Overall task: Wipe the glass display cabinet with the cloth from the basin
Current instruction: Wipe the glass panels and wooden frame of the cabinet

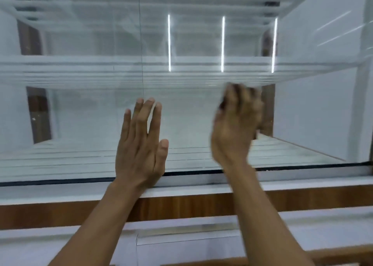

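Observation:
The glass display cabinet [80, 114] fills the view, its front pane right before me. My left hand [141, 144] lies flat on the pane with straight fingers, its heel at the lower frame. My right hand [236, 128] is further right and a little higher, blurred by motion. Its curled fingers press a dark cloth [223, 104] against the glass, and only small dark bits of the cloth show at the fingers' edge. No basin is in view.
A glass shelf [101, 71] crosses the cabinet above both hands. A thin vertical seam [141, 43] runs down the pane above my left hand. A black seal [60, 182] and a wooden trim [181, 205] run below the glass. The cabinet's white side wall [312, 114] stands at right.

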### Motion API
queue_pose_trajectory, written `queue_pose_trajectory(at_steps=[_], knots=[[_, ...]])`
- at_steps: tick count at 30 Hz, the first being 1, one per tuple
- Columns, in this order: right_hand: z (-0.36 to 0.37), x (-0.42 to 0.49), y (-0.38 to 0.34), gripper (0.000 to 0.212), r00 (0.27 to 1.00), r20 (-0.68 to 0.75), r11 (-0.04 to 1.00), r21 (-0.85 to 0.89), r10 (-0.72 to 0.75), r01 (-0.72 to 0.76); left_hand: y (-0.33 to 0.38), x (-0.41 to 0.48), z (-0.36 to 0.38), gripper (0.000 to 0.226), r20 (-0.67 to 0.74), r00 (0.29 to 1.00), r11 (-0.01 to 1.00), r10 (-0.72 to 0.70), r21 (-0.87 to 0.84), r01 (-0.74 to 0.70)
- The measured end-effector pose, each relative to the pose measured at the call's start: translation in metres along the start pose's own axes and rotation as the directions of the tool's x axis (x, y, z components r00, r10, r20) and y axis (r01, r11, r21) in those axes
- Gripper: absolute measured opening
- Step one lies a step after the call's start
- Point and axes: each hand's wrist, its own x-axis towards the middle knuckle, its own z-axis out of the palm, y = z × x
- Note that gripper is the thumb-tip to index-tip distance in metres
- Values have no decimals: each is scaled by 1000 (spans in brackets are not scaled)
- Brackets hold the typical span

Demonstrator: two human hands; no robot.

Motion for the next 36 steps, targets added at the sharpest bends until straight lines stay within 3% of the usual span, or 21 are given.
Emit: queue_pose_trajectory(at_steps=[1,3,5,6,8,10,11,13,14,16,19,21,22,24,25,27,29,31,32,34,36], knots=[[6,-15,-25,57,985,66,987,28,-158,157,0,0,0,65,-12,1000,1000,-9,-6,9],[11,-58,-65,60,853,249,888,169,-458,427,-3,-1,-1,65,-63,997,998,-33,-57,29],[8,-80,-53,60,814,283,861,204,-508,466,-7,-4,-2,66,-94,995,994,-44,-103,35],[4,-78,-30,62,852,261,890,165,-455,425,-8,-6,-2,68,-92,995,993,-38,-111,28],[-9,-66,24,65,964,215,987,82,-155,141,-7,-7,-1,69,-70,997,994,-14,-106,6],[-24,-50,54,61,979,162,987,88,123,-138,-4,-4,0,69,-44,999,999,1,-53,-3],[-27,-48,52,60,977,179,988,78,120,-136,-2,-5,1,68,-26,1000,1000,-2,-14,2],[-23,-64,33,61,936,279,977,78,-213,199,4,-8,3,66,-3,1000,999,-14,37,14],[-21,-74,26,61,854,339,919,119,-394,377,7,-10,4,66,5,1000,999,-13,46,13],[-23,-76,37,58,762,370,841,127,-532,526,14,-13,6,65,46,999,997,0,73,-3],[-30,-43,87,56,950,226,977,66,-214,204,17,-13,8,66,93,996,990,2,137,-14],[-35,-15,111,55,991,110,995,51,76,-82,16,-12,8,66,108,994,987,-7,159,-11],[-36,-7,112,56,988,92,991,39,121,-125,15,-11,9,67,112,994,986,-13,167,-6],[-33,-8,107,57,979,146,990,20,-141,140,15,-12,9,67,115,993,983,-30,181,8],[-33,-17,106,56,916,215,940,39,-338,338,15,-12,10,68,117,993,983,-36,183,14],[-38,-28,120,54,843,260,877,38,-472,479,15,-11,10,68,122,992,983,-42,183,19],[-44,-23,143,54,973,141,984,13,-180,180,15,-11,10,68,131,990,980,-42,199,15],[-44,0,145,55,982,35,981,44,186,-187,16,-11,9,67,141,989,976,-48,215,17],[-41,13,133,57,980,27,980,38,196,-197,17,-11,9,67,141,989,976,-48,215,16],[-28,25,89,56,994,73,997,26,-78,76,18,-10,9,67,138,990,978,-42,210,12],[-17,14,47,55,889,176,906,61,-423,420,16,-12,8,66,128,991,979,-42,204,15]])
